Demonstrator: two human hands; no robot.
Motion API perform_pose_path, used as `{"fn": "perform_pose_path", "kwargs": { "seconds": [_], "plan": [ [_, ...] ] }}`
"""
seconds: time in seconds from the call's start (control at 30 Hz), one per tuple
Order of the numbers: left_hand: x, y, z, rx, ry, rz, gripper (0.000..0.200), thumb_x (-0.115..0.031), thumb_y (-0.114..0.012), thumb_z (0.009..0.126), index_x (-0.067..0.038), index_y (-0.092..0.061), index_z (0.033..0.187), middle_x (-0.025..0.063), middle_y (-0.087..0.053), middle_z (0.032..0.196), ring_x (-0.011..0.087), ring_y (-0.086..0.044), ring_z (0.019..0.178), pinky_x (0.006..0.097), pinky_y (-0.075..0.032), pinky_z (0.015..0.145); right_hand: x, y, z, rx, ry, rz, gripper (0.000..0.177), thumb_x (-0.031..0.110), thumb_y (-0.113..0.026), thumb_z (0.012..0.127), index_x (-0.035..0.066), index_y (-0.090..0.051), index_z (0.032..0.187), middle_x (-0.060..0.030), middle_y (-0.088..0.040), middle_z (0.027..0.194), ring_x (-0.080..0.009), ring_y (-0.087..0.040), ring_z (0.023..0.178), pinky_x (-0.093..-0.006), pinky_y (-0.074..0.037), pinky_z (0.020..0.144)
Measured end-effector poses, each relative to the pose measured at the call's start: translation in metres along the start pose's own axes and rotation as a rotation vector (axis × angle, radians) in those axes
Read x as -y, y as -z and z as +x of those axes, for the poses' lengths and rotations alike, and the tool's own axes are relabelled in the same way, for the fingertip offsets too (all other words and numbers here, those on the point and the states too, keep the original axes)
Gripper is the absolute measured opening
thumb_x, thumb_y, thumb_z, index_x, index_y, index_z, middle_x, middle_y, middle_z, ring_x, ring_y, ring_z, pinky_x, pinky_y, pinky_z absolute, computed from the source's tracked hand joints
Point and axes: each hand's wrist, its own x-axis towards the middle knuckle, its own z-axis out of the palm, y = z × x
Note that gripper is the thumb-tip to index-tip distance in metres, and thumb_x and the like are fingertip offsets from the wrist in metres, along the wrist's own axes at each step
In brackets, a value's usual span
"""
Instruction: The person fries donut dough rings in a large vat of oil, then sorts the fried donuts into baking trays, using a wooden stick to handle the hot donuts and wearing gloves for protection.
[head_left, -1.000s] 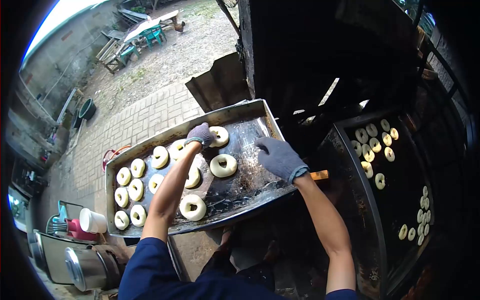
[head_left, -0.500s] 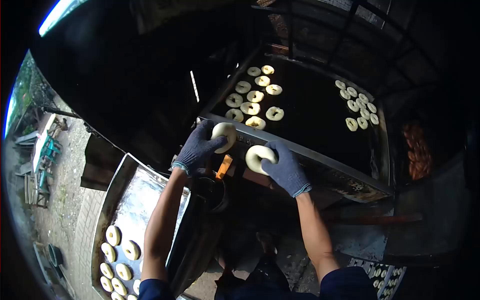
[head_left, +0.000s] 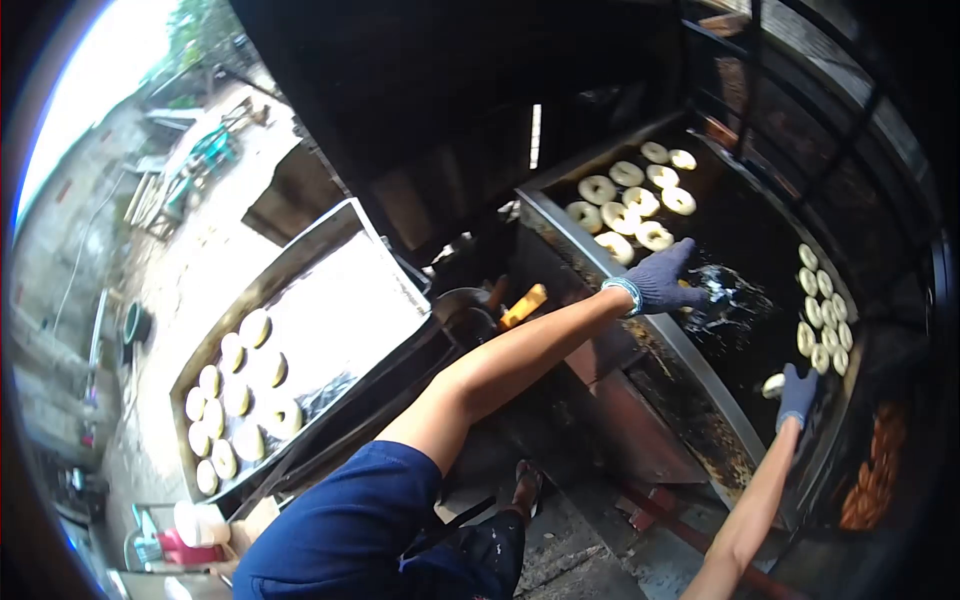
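My left hand (head_left: 662, 280), in a dark blue knitted glove, reaches over the near side of a wide pan of dark oil (head_left: 740, 230), fingers spread. A splash (head_left: 728, 293) shows beside its fingertips, and a small pale bit shows between thumb and fingers. On the pan's right side my gloved right hand (head_left: 796, 393) has its fingers apart, close beside a pale dough ring (head_left: 773, 385). Whether they touch is unclear. One group of dough rings (head_left: 678, 201) floats at the upper left of the pan, another (head_left: 808, 282) along its right edge.
A metal tray (head_left: 335, 290) with several dough rings (head_left: 255, 328) stands at left. Between tray and pan are a dark pot (head_left: 465, 310) and an orange object (head_left: 524, 305). Browned rings (head_left: 878, 465) lie at the far right. Dark bars (head_left: 750, 90) rise behind the pan.
Both hands have moved right and out over the oil, spreading apart. The two dough rings they held are no longer in their grip. A splash has appeared, and the view has turned left.
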Motion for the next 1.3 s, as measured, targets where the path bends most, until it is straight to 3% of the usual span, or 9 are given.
{"fn": "perform_pose_path", "kwargs": {
  "seconds": [0.17, 0.27, 0.33, 0.43, 0.6, 0.8, 1.0, 1.13, 1.3],
  "plan": [
    [0.008, 0.248, -0.218, -0.372, 0.223, 0.609, 0.062, -0.038, -0.068, 0.084, -0.003, -0.052, 0.132, 0.0198, -0.056, 0.13, 0.0372, -0.05, 0.124, 0.0444, -0.039, 0.107, 0.332, -0.027, -0.112, 0.046, 0.522, 0.205, 0.045, 0.005, -0.055, 0.095, -0.005, -0.046, 0.138, -0.0198, -0.052, 0.139, -0.0248, -0.054, 0.124, -0.0342, -0.044, 0.103],
    [0.042, 0.362, -0.394, -0.556, 1.013, 0.977, 0.049, -0.037, -0.06, 0.082, -0.012, -0.062, 0.125, 0.0181, -0.063, 0.118, 0.0352, -0.056, 0.117, 0.0475, -0.045, 0.098, 0.502, -0.055, -0.277, 0.361, 0.707, 0.431, 0.034, 0.004, -0.056, 0.093, 0.001, -0.057, 0.126, -0.0142, -0.062, 0.123, -0.0199, -0.063, 0.107, -0.0339, -0.051, 0.093],
    [0.064, 0.401, -0.487, -0.444, 1.378, 1.003, 0.044, -0.03, -0.054, 0.085, -0.011, -0.061, 0.124, 0.0242, -0.061, 0.12, 0.0418, -0.059, 0.11, 0.0497, -0.048, 0.094, 0.562, -0.096, -0.375, 0.832, 0.783, 0.529, 0.027, 0.006, -0.06, 0.088, 0.001, -0.063, 0.115, -0.0128, -0.067, 0.11, -0.0241, -0.065, 0.104, -0.0351, -0.052, 0.091],
    [0.078, 0.418, -0.553, -0.401, 1.32, 0.797, 0.044, -0.027, -0.056, 0.084, -0.006, -0.06, 0.122, 0.0274, -0.062, 0.118, 0.0397, -0.061, 0.11, 0.0444, -0.049, 0.093, 0.597, -0.195, -0.527, 1.427, 0.895, 0.389, 0.036, 0.021, -0.057, 0.084, -0.001, -0.063, 0.112, -0.022, -0.065, 0.114, -0.0378, -0.062, 0.108, -0.0423, -0.048, 0.095],
    [0.056, 0.442, -0.558, -0.282, 1.32, 0.495, 0.04, -0.027, -0.069, 0.073, 0.001, -0.067, 0.1, 0.0248, -0.069, 0.098, 0.0333, -0.068, 0.092, 0.0395, -0.052, 0.078, 0.625, -0.25, -0.698, 1.637, 0.931, -0.126, 0.049, 0.029, -0.068, 0.074, -0.003, -0.063, 0.111, -0.0321, -0.063, 0.11, -0.0404, -0.063, 0.107, -0.0458, -0.05, 0.092],
    [0.021, 0.383, -0.427, -0.467, 0.661, -0.165, 0.032, -0.015, -0.074, 0.08, -0.003, -0.058, 0.106, 0.0048, -0.061, 0.095, 0.0142, -0.059, 0.09, 0.0286, -0.049, 0.084, 0.547, -0.183, -0.574, 1.082, 0.74, 0.435, 0.041, 0.017, -0.07, 0.073, 0.004, -0.058, 0.11, -0.0246, -0.062, 0.106, -0.0366, -0.062, 0.098, -0.0423, -0.049, 0.091],
    [-0.025, 0.174, -0.128, 0.054, 0.253, -0.206, 0.048, -0.029, -0.075, 0.085, -0.003, -0.057, 0.121, 0.0081, -0.063, 0.108, 0.0164, -0.06, 0.101, 0.0313, -0.05, 0.09, 0.31, -0.048, -0.282, 0.374, 0.151, 0.363, 0.037, 0.012, -0.071, 0.077, 0.002, -0.059, 0.11, -0.0124, -0.065, 0.098, -0.022, -0.064, 0.089, -0.0361, -0.052, 0.081],
    [0.01, -0.004, 0.02, 0.049, 0.196, -0.035, 0.051, -0.035, -0.073, 0.076, 0.001, -0.062, 0.11, 0.0221, -0.068, 0.099, 0.0298, -0.068, 0.09, 0.0389, -0.053, 0.082, 0.153, 0.008, -0.149, 0.113, -0.007, 0.169, 0.04, 0.016, -0.072, 0.073, 0.0, -0.059, 0.108, -0.0158, -0.066, 0.096, -0.0257, -0.066, 0.089, -0.0388, -0.053, 0.08],
    [0.046, -0.095, 0.073, 0.053, 0.443, 0.031, 0.06, -0.038, -0.076, 0.072, 0.004, -0.06, 0.112, 0.0179, -0.068, 0.096, 0.0242, -0.066, 0.079, 0.0368, -0.054, 0.071, 0.045, 0.046, -0.091, 0.206, -0.072, -0.225, 0.043, 0.025, -0.076, 0.072, 0.0, -0.064, 0.105, -0.0201, -0.069, 0.098, -0.0313, -0.069, 0.092, -0.0404, -0.054, 0.079]
  ]
}}
